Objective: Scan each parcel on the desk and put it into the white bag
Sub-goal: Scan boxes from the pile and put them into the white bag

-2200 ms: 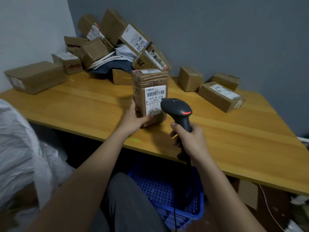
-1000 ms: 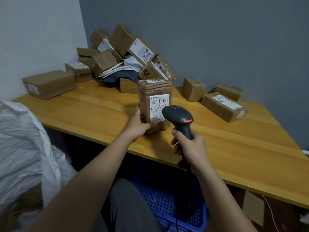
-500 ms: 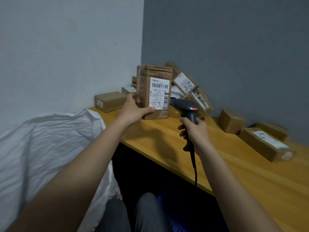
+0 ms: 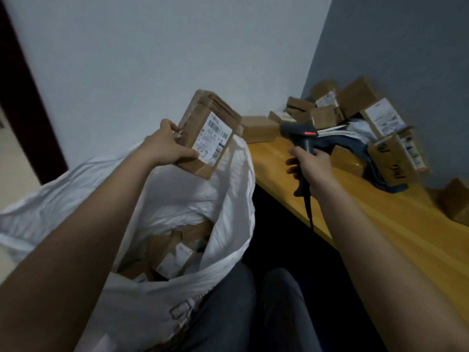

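— Above the white bag's [image 4: 228, 199] open mouth: left hand [image 4: 165, 146] grips a labelled cardboard parcel [image 4: 208, 135], tilted.
— Right hand [image 4: 311, 162]?
— Wrapped round the barcode scanner [image 4: 300, 134] over the desk [image 4: 380, 224] edge. Parcel pile [image 4: 355, 115] sits at the corner.

The room is dim and a bit blue. The parcels [image 4: 355, 118] piled far off on my desk [image 4: 380, 224] look smeared and blurry. Under the desk it is very dark. The edges bend, and my arms look huge
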The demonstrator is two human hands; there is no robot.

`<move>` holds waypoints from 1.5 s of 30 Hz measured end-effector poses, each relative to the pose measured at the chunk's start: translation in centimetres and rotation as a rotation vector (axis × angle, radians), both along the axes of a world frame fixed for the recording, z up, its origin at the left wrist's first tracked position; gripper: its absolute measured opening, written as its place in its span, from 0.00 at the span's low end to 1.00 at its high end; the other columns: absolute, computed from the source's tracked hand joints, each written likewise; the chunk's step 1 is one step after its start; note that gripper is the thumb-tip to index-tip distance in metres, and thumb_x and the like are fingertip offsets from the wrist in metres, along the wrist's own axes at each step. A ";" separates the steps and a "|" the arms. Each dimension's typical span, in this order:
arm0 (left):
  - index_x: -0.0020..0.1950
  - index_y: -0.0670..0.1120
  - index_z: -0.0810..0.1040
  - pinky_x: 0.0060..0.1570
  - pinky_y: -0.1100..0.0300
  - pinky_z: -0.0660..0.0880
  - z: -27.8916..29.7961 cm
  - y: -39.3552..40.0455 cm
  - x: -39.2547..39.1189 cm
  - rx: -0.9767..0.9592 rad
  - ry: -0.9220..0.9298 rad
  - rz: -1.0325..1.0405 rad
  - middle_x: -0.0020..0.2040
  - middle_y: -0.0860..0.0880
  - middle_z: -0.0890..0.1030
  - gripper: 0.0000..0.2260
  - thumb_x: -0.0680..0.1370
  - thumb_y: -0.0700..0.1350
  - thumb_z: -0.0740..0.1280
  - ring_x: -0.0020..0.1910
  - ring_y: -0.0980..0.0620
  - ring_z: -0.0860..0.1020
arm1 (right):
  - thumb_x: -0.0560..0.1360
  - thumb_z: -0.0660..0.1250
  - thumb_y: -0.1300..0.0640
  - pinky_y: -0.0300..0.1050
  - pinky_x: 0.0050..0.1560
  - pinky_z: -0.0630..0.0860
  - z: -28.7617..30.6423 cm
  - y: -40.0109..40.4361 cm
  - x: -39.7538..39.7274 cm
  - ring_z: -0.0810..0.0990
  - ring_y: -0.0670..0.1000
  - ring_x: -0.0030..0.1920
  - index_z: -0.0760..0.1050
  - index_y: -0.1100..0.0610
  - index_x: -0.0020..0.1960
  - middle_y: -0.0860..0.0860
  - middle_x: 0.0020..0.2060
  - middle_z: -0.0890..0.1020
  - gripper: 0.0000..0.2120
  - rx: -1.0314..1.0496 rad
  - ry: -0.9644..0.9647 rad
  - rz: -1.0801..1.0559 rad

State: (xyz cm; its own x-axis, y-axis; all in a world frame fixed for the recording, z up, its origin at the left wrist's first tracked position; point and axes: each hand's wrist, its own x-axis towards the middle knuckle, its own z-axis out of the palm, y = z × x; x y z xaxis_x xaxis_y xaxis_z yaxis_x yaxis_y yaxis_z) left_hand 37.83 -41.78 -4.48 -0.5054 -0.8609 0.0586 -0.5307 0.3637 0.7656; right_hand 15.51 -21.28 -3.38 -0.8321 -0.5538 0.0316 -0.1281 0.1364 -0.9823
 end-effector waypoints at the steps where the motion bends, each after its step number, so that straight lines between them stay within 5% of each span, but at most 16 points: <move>1: 0.63 0.50 0.63 0.58 0.47 0.75 -0.8 -0.1 0.8 -0.003 -0.099 -0.011 0.61 0.45 0.76 0.39 0.60 0.57 0.79 0.57 0.43 0.76 | 0.77 0.67 0.57 0.41 0.30 0.71 -0.6 -0.5 0.2 0.77 0.51 0.29 0.74 0.61 0.50 0.55 0.37 0.80 0.07 0.006 0.007 -0.002; 3: 0.70 0.46 0.64 0.60 0.51 0.71 -2.5 -0.3 1.5 -0.039 -0.193 -0.019 0.67 0.42 0.72 0.35 0.69 0.50 0.77 0.62 0.42 0.73 | 0.76 0.68 0.57 0.42 0.29 0.71 -1.6 -1.3 0.3 0.77 0.51 0.29 0.74 0.60 0.48 0.55 0.37 0.81 0.06 0.015 0.012 0.000; 7: 0.72 0.44 0.68 0.66 0.53 0.67 -4.9 0.1 -0.6 -0.151 -0.064 -0.113 0.73 0.44 0.68 0.31 0.72 0.46 0.75 0.70 0.44 0.68 | 0.76 0.68 0.56 0.43 0.32 0.71 -2.7 -1.8 -0.1 0.77 0.51 0.30 0.73 0.57 0.45 0.55 0.38 0.81 0.06 0.051 -0.021 0.018; 14: 0.63 0.45 0.76 0.58 0.59 0.70 -2.2 4.1 -10.6 -0.294 0.148 -0.342 0.63 0.48 0.77 0.14 0.78 0.45 0.69 0.60 0.50 0.75 | 0.77 0.69 0.56 0.44 0.33 0.72 -2.2 2.0 -4.9 0.78 0.51 0.31 0.74 0.59 0.50 0.56 0.40 0.81 0.07 0.097 -0.095 -0.026; 21: 0.61 0.47 0.77 0.56 0.60 0.73 1.6 9.8 -23.2 -0.275 0.174 -0.569 0.56 0.50 0.78 0.12 0.78 0.48 0.68 0.56 0.53 0.76 | 0.78 0.68 0.56 0.44 0.32 0.72 -0.7 9.3 -11.6 0.77 0.51 0.30 0.75 0.58 0.48 0.57 0.40 0.81 0.06 0.060 0.065 -0.262; 33: 0.75 0.45 0.63 0.59 0.47 0.74 0.4 19.1 -46.3 -0.211 -0.038 -0.692 0.71 0.44 0.67 0.25 0.81 0.54 0.62 0.66 0.41 0.70 | 0.76 0.67 0.54 0.50 0.40 0.78 0.1 18.7 -25.9 0.80 0.50 0.31 0.74 0.56 0.45 0.53 0.35 0.81 0.06 0.082 0.126 -0.685; 41: 0.80 0.44 0.45 0.74 0.46 0.52 -0.9 19.8 -56.0 -0.278 0.096 -0.593 0.80 0.46 0.46 0.36 0.80 0.58 0.60 0.78 0.45 0.45 | 0.77 0.68 0.55 0.41 0.32 0.73 -2.4 19.7 -31.2 0.80 0.49 0.32 0.74 0.60 0.55 0.54 0.39 0.82 0.11 0.117 0.047 -0.692; 45: 0.79 0.46 0.51 0.73 0.42 0.52 -0.2 19.0 -59.3 -0.222 0.055 -0.561 0.79 0.44 0.52 0.39 0.77 0.68 0.58 0.78 0.42 0.49 | 0.78 0.67 0.54 0.39 0.31 0.73 -2.2 19.3 -32.2 0.80 0.49 0.32 0.74 0.59 0.56 0.54 0.39 0.82 0.10 0.109 0.060 -0.678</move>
State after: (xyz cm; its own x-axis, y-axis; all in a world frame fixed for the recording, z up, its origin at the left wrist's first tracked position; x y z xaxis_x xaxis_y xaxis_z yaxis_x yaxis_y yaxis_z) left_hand -21.43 -22.75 -4.69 -0.8697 -0.4279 0.2459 -0.1730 0.7310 0.6601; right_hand -16.69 -1.98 -5.63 -0.9944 0.0855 0.0619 -0.0333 0.3027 -0.9525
